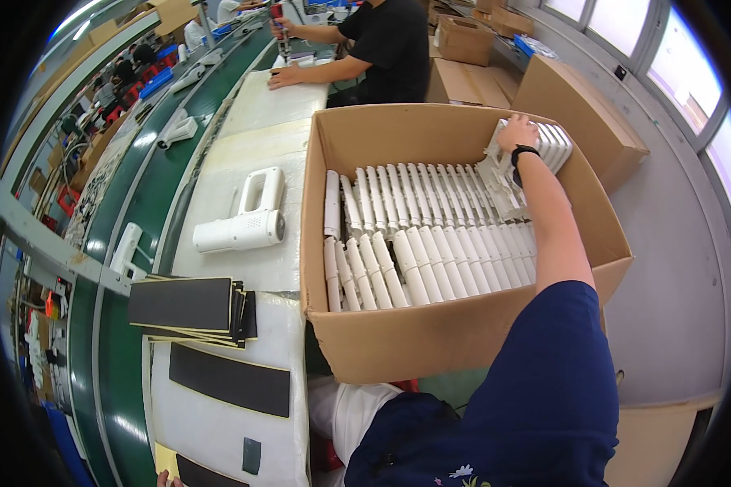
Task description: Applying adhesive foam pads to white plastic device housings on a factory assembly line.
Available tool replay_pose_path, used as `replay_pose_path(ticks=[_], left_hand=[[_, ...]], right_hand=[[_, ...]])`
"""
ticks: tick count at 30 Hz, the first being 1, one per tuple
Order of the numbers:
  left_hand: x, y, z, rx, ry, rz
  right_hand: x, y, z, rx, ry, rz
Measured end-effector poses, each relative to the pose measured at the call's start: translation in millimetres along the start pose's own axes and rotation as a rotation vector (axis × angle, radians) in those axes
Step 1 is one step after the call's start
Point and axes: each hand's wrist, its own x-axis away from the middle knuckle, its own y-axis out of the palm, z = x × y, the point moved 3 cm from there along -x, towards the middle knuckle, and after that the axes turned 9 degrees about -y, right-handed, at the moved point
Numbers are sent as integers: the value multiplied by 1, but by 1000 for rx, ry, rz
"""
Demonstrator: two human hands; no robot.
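Observation:
My right hand [517, 132] reaches into the far right corner of a large cardboard box [418, 345]. Its fingers are closed over the top edge of a white plastic housing part [499, 180]; more white parts [554, 144] stand right beside it. Rows of similar white shells [463, 258] fill the box, packed upright. Of my left hand [167, 480] only fingertips show at the lower edge, by the yellow end of a black adhesive strip [207, 474]. How those fingers are closed is hidden.
Left of the box, a white handheld device [244, 227] lies on the plastic-covered bench [280, 341]. Near it are a stack of black sheets [179, 303], a single black sheet [231, 380] and a green conveyor belt [150, 187]. A co-worker [386, 49] works beyond the box.

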Motion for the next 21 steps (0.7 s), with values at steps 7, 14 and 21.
replay_pose_path(ticks=[7, 14, 21], left_hand=[[-2, 13, -11, 90, 97, -10], [0, 24, -24, 241, 73, -43], [-40, 1, -95, 189, 34, -42]], right_hand=[[2, -30, -3, -181, 32, -138], [-21, -6, 19, -227, 34, -344], [-29, -9, 54, -392, -9, -173]])
